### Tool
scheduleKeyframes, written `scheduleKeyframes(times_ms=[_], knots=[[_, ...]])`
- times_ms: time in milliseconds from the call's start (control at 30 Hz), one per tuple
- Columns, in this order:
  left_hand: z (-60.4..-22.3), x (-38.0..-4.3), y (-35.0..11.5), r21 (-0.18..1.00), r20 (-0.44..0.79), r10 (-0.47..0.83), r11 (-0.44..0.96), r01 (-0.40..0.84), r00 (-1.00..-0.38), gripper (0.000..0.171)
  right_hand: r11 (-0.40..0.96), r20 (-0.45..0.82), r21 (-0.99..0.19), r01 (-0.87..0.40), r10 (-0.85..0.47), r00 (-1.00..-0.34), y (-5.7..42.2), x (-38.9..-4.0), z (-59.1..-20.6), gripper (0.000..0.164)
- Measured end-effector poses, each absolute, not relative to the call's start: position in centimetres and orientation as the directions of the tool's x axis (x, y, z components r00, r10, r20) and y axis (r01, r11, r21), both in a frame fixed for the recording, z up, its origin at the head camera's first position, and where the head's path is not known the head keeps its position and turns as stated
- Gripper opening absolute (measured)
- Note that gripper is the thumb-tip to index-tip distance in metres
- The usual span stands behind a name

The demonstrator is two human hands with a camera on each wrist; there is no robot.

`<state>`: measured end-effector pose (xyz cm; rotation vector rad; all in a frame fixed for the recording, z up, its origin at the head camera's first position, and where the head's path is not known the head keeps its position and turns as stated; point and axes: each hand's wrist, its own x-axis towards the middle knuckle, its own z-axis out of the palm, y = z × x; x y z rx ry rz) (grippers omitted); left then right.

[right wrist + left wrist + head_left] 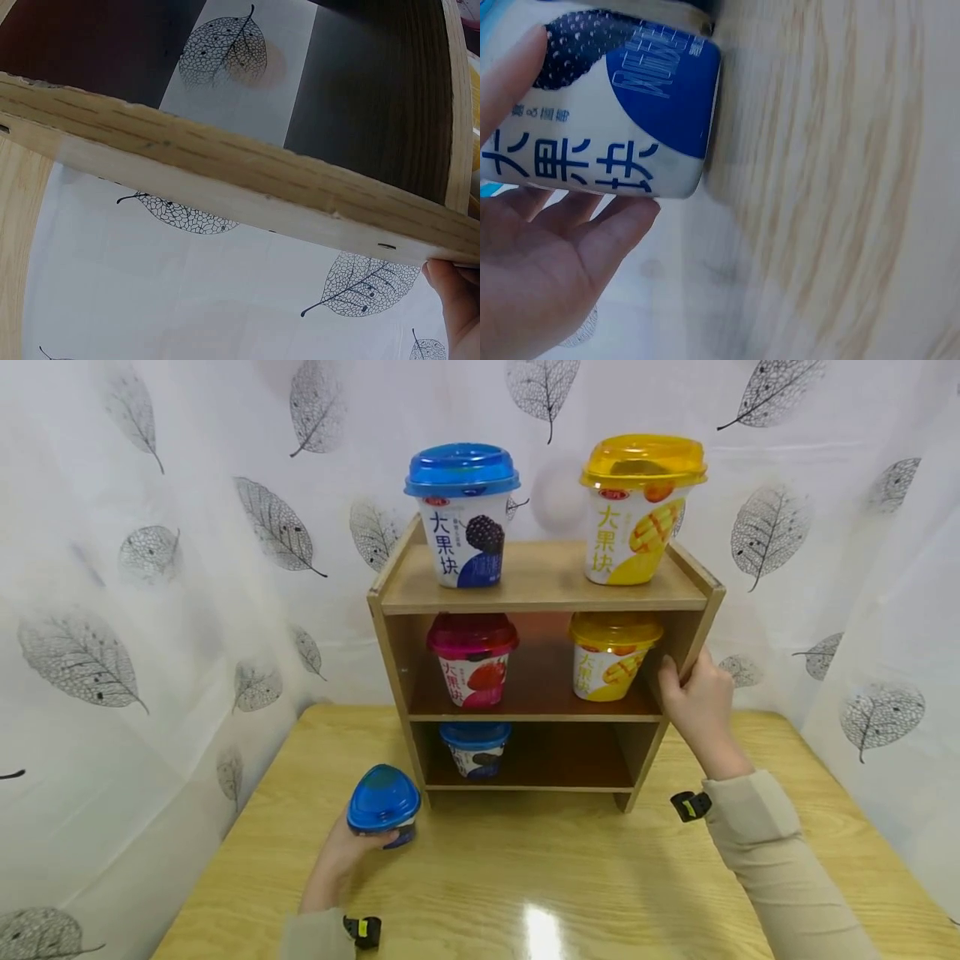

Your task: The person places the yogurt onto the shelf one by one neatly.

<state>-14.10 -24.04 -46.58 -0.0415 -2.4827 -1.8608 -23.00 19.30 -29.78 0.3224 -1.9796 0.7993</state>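
A yogurt cup with a blue lid and a blackberry picture is gripped by my left hand, thumb on one side and fingers on the other. It sits low over the table, just left of the small wooden shelf. In the left wrist view the cup's base is close to the wood; whether it touches I cannot tell. My right hand holds the shelf's right side panel, thumb at the front edge. The right wrist view shows only part of that hand against the panel.
Blue-lidded and yellow-lidded cups stand on top. The middle level bears a pink-lidded cup at left and a yellow-lidded one at right. Another blue-lidded cup stands bottom left. A leaf-print curtain hangs behind the table.
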Motion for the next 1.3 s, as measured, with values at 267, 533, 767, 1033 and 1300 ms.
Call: scheduleKeyframes(times_ms=[267,533,767,1033,1300], knots=[[-46.1,-13.4,-22.8,0.954,0.035,0.024,0.297,0.040,-0.999,0.086,0.752,0.853,-0.399,-0.525,0.095,-0.513,19.3,-23.0,-29.7,0.022],[-46.2,-12.5,-21.1,0.960,0.054,0.127,0.267,0.087,-0.990,0.089,0.753,0.847,-0.402,-0.521,0.091,-0.523,19.5,-23.1,-29.7,0.022],[-45.7,-12.7,-18.8,0.961,0.135,0.240,0.205,0.186,-0.961,0.088,0.761,0.842,-0.401,-0.510,0.087,-0.532,19.6,-23.0,-29.6,0.023],[-44.5,-12.9,-15.9,0.940,0.147,0.303,0.255,0.229,-0.941,0.080,0.761,0.828,-0.417,-0.496,0.093,-0.553,19.5,-23.0,-29.5,0.023],[-43.2,-13.2,-13.0,0.909,0.153,0.317,0.327,0.259,-0.936,0.082,0.754,0.826,-0.428,-0.499,0.103,-0.554,19.3,-22.8,-29.6,0.021]])
